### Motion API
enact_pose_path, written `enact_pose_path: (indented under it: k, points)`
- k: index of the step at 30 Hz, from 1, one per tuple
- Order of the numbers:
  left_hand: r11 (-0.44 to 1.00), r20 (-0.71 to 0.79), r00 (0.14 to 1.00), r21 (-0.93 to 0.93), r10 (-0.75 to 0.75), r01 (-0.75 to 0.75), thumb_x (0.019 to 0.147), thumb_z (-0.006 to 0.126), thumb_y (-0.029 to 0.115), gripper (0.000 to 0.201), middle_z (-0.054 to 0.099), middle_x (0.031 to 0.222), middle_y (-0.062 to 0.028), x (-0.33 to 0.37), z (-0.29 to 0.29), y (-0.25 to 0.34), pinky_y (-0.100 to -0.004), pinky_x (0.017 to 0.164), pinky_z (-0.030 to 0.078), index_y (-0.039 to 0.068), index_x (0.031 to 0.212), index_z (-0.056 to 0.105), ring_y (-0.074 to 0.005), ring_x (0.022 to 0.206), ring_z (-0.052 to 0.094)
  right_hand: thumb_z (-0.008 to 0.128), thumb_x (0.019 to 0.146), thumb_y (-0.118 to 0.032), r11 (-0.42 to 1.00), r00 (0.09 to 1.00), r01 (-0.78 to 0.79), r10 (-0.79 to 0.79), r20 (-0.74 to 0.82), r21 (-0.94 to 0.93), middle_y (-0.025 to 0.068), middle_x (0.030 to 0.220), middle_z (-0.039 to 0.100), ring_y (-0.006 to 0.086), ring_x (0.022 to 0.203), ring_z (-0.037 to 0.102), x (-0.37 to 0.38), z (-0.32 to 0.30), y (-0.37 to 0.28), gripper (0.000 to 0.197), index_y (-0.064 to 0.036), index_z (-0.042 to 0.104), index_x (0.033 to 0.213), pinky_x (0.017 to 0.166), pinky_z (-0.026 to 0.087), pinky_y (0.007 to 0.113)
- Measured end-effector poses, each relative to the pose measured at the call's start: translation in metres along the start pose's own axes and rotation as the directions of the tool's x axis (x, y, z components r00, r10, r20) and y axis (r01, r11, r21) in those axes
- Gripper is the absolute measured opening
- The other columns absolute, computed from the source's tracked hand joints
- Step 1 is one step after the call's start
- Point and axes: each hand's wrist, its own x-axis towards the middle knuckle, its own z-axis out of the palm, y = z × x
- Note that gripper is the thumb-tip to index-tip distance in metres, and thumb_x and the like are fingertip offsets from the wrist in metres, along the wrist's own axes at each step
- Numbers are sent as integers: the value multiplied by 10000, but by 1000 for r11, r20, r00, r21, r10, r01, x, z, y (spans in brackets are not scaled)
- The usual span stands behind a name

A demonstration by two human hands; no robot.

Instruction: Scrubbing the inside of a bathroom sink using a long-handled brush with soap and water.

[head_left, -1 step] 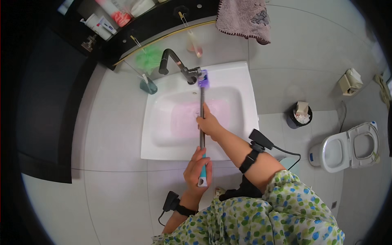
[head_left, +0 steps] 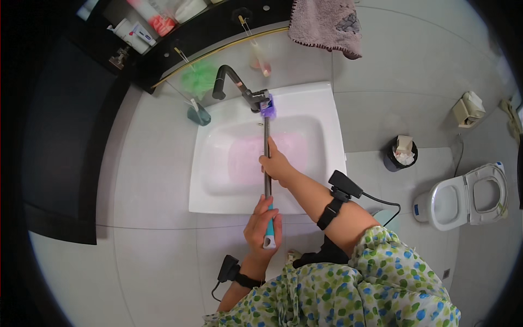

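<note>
A long-handled brush with a purple head, a grey metal rod and a teal-and-white grip lies across the white washbasin. My right hand is closed round the middle of the rod, over the bowl. Lower down, my left hand grips the teal end near the basin's front edge. The purple head is at the base of the dark tap, and seems to touch its right side. Pinkish water covers the bowl's bottom.
Left of the tap stands a dark green bottle; a green mesh puff hangs above. A towel hangs at the top. Off to the right are a black bin and a toilet. A dark cabinet fills the left side.
The brush's purple head has shifted slightly left, against the tap's base. My right hand has moved a little left with the rod; my left hand keeps its hold.
</note>
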Motion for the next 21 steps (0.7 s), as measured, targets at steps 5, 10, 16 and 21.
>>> enact_pose_path:
  k: [5,10,16,21]
  points:
    - [1000,18,999,11,28,-28,754,680,-58,187,664,1114,-184,9,1,13,-401,868,549,14,918,625,-361,1108,628,534,876,-166,995,994,-6,16,-108,95,62,765,578,132,633,524,-11,-19,6,768,-195,141,1535,466,383,278]
    - [966,207,977,-259,57,-2,784,670,-30,149,671,1117,-190,25,-15,35,-404,892,542,9,927,650,-376,1118,622,535,894,-163,970,936,25,62,-346,243,37,746,558,102,611,510,-66,-47,-3,757,-178,126,1530,443,344,238]
    - [983,285,956,-184,60,-7,763,697,-16,136,653,1167,-177,33,-44,33,-476,1004,459,25,882,644,-385,1212,553,533,872,-107,979,974,-27,72,-216,203,97,769,601,164,653,578,-55,-22,-17,787,-55,99,1527,569,465,297]
    - [989,162,987,-141,-23,46,744,700,-50,146,661,1146,-162,17,-29,15,-496,1009,443,28,835,616,-409,1228,534,548,861,-126,991,998,-25,32,-50,131,108,766,609,181,658,592,-17,10,-13,780,-97,142,1527,578,480,322]
